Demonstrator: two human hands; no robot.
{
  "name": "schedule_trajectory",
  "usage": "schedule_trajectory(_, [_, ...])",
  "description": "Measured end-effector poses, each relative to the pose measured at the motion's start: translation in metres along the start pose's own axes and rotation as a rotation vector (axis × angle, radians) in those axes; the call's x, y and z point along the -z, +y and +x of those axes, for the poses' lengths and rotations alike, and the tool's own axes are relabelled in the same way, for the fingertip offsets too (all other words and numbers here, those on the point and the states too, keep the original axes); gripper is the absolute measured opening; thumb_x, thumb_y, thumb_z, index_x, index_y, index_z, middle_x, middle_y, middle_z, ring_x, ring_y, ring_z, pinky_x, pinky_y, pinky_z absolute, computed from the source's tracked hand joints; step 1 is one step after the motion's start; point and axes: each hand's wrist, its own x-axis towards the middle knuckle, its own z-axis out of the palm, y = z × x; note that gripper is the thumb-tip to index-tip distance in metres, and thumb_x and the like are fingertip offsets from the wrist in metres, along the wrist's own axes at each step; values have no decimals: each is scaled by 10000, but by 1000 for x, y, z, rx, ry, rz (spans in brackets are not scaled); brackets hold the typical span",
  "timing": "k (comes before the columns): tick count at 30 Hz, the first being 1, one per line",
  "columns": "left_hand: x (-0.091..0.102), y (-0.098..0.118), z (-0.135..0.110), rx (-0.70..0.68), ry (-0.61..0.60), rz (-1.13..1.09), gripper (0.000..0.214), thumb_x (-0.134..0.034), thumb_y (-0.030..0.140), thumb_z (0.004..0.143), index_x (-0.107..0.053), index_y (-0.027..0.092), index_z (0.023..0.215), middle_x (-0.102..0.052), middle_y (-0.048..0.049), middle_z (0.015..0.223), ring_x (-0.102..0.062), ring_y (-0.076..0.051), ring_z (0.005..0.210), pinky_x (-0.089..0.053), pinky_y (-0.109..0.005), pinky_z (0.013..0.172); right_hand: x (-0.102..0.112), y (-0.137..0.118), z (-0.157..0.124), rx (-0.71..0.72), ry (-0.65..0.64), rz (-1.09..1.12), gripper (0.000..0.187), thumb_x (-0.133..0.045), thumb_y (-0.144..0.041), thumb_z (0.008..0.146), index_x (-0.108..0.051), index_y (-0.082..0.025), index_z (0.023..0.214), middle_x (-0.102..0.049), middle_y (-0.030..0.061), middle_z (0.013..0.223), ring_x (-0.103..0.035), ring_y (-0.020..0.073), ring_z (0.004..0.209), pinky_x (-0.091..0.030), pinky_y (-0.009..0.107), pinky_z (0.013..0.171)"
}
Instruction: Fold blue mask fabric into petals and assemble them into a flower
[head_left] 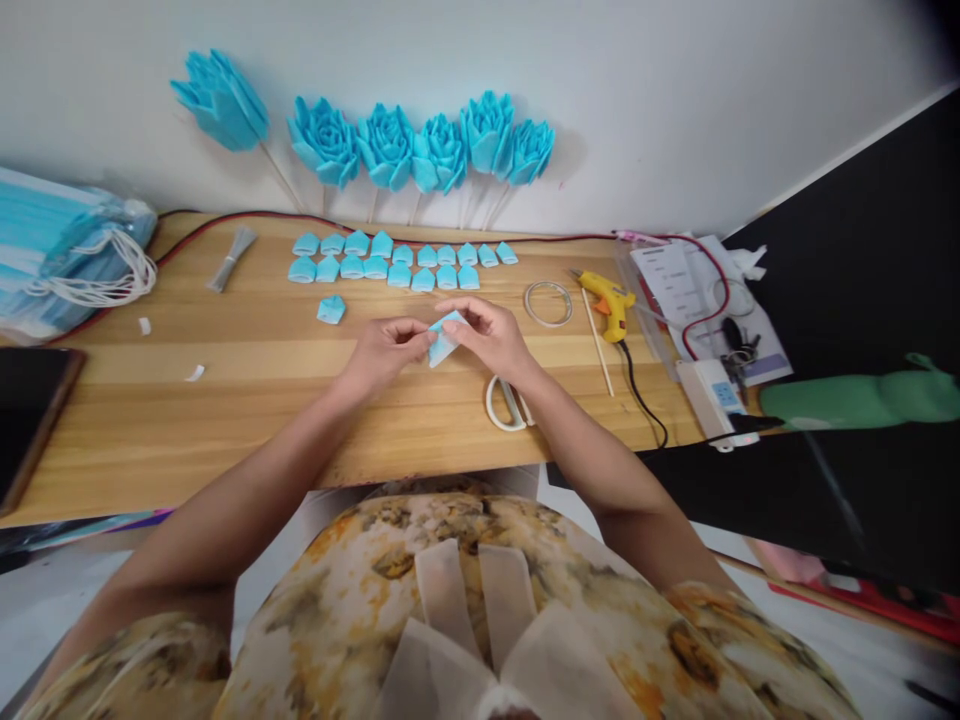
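Between my two hands is a small folded piece of light-blue material [444, 343], pointed at its lower end. My left hand [386, 352] pinches its left edge between thumb and fingers. The fingers of my right hand [491, 338] are closed on its upper right side. A single folded blue petal [331, 310] lies to the left, beyond my left hand. Farther back, two rows of similar blue petals [375, 267] are laid out on the wooden table [300, 350]. White-handled scissors [508, 405] lie partly hidden under my right wrist.
Several blue flowers on sticks [386, 150] lean against the wall. A yellow glue gun [611, 305], a thin stick [598, 345] and a tape ring [548, 303] lie at right. Beyond are a power strip [709, 395] and green bottle [855, 402]. A bagged blue bundle [60, 250] and dark tablet [30, 410] are left.
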Motion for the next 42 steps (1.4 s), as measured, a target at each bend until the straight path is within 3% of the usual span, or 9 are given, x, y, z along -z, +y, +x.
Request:
schedule_trajectory(4, [-2, -1, -1, 18, -8, 2, 395, -822, 529, 632, -715, 160, 724, -594, 16, 593, -472, -88, 548, -370, -233, 540, 0, -2, 0, 20, 36, -32, 226, -703, -413, 819, -711, -194, 876, -710, 4, 804, -630, 133, 731, -497, 264, 683])
schedule_trajectory(14, [0, 4, -2, 15, 30, -3, 367, -822, 523, 651, -718, 174, 692, -598, 16, 572, -479, -91, 540, -399, -234, 540, -2, -2, -1, 55, 105, -142, 193, -707, -395, 819, -699, -215, 887, -734, 10, 891, -647, 149, 790, -525, 297, 771])
schedule_trajectory(18, [0, 3, 0, 51, 39, -72, 349, -849, 486, 616, -712, 170, 668, -595, 15, 548, -485, -91, 527, -413, -237, 546, 0, -5, 0, 238, 70, -275, 85, -627, -264, 860, -701, -234, 830, -732, 21, 898, -654, 178, 870, -517, 350, 852])
schedule_trajectory(22, [2, -2, 2, 65, 30, -189, 263, -829, 399, 630, -724, 161, 670, -594, 5, 540, -481, -92, 513, -387, -247, 541, 2, -6, 1, 370, 30, -358, 141, -589, -184, 852, -703, -253, 806, -736, 22, 987, -654, 194, 963, -495, 401, 941])
schedule_trajectory(28, [4, -2, 1, 62, 0, -261, 192, -785, 351, 676, -727, 168, 674, -608, -10, 580, -501, -105, 535, -396, -271, 562, 1, -2, 1, 353, -20, -382, 150, -573, -171, 841, -696, -250, 809, -741, 27, 1033, -655, 206, 1001, -489, 419, 952])
schedule_trajectory(42, [6, 0, 2, 5, 36, -73, 271, -799, 436, 700, -729, 175, 674, -614, 7, 589, -493, -95, 556, -410, -237, 570, 0, 0, 1, 322, -29, -368, 143, -549, -188, 834, -678, -237, 800, -743, 32, 952, -669, 195, 949, -504, 384, 926])
